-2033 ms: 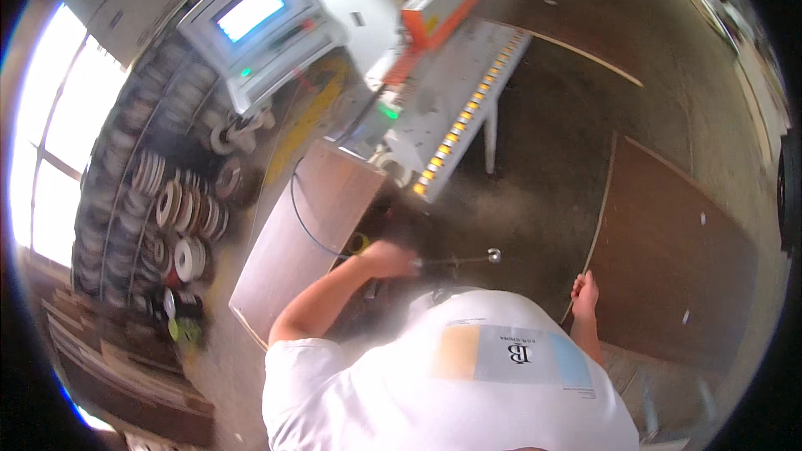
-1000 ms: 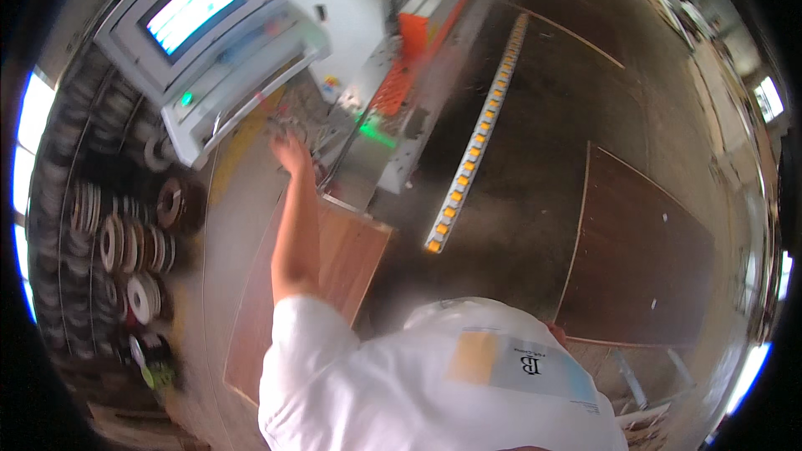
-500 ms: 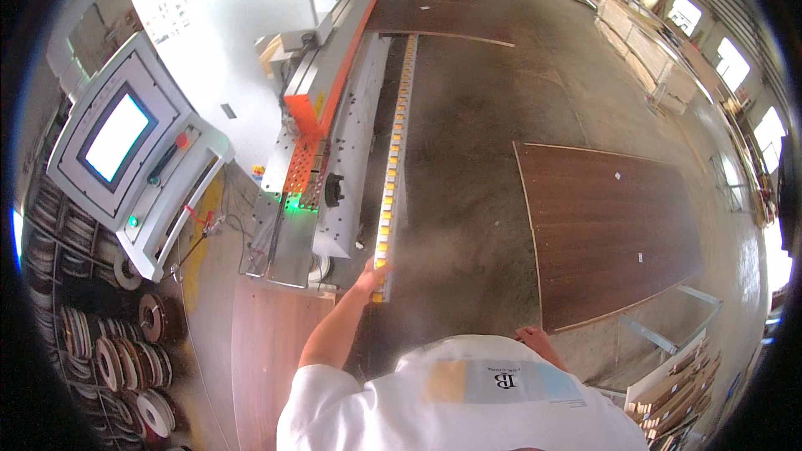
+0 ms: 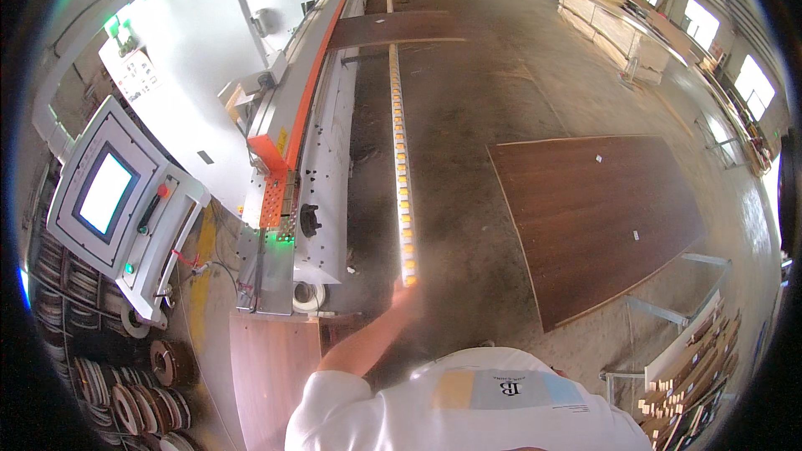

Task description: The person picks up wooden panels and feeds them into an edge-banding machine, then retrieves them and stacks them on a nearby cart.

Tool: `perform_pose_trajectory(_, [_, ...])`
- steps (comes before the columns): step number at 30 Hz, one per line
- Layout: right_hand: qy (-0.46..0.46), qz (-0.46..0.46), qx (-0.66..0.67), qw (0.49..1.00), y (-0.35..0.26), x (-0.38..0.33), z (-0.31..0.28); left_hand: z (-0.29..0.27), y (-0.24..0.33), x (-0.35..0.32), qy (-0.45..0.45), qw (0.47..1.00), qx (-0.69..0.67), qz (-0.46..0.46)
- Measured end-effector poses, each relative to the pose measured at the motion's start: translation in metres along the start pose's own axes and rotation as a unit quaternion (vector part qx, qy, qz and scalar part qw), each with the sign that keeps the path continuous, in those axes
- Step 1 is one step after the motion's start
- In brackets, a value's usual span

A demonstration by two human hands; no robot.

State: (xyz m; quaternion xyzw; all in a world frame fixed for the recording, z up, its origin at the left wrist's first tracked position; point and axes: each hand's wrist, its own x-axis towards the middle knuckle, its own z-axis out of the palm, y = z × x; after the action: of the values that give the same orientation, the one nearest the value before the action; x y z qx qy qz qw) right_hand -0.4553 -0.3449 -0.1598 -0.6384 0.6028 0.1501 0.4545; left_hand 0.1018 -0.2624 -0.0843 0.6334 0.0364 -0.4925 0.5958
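Note:
My left arm reaches forward, and my left hand (image 4: 408, 296) is at the near end of a long, narrow roller rail (image 4: 403, 192) with a row of yellow rollers. Its fingers are blurred but appear closed on the rail's end. The rail runs away from me, alongside the edge banding machine (image 4: 326, 200) and apart from it. At its far part, a dark brown wood panel (image 4: 401, 27) lies across the machine's edge and over the rail. My right hand is out of view.
A control panel (image 4: 109, 192) with a lit screen stands at left, above rolls of edging (image 4: 138, 405). A large brown panel (image 4: 597, 225) rests on a metal frame (image 4: 660, 311) at right. Wood strips (image 4: 689, 392) are stacked at lower right. A pale brown board (image 4: 271, 367) lies lower left.
My left hand and the rail's near end have swung right, widening the gap to the machine. My right hand has dropped out of view. The whole view has shifted a little.

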Motion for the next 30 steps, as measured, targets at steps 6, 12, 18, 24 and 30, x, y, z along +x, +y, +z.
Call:
perform_pose_trajectory(6, [0.035, -0.085, 0.031, 0.995, -0.010, 0.006, 0.010, 0.084, -0.042, 0.020, -0.030, 0.992, 0.099, 0.072])
perform_pose_trajectory(12, [0.059, -0.019, 0.209, 0.976, -0.048, 0.001, 0.016, 0.139, -0.037, 0.022, -0.059, 0.986, 0.155, 0.021])
perform_pose_trajectory(18, [0.046, -0.007, 0.141, 0.989, 0.061, 0.005, 0.035, 0.146, -0.062, 0.042, -0.020, 0.994, 0.097, 0.056])
perform_pose_trajectory(24, [0.041, 0.030, 0.090, 0.995, 0.081, -0.020, 0.035, 0.148, -0.062, 0.029, 0.024, 0.969, 0.221, 0.104])
perform_pose_trajectory(30, [0.011, -0.055, -0.028, 0.998, 0.110, 0.046, 0.018, 0.145, -0.078, 0.042, 0.109, 0.939, 0.289, 0.149])
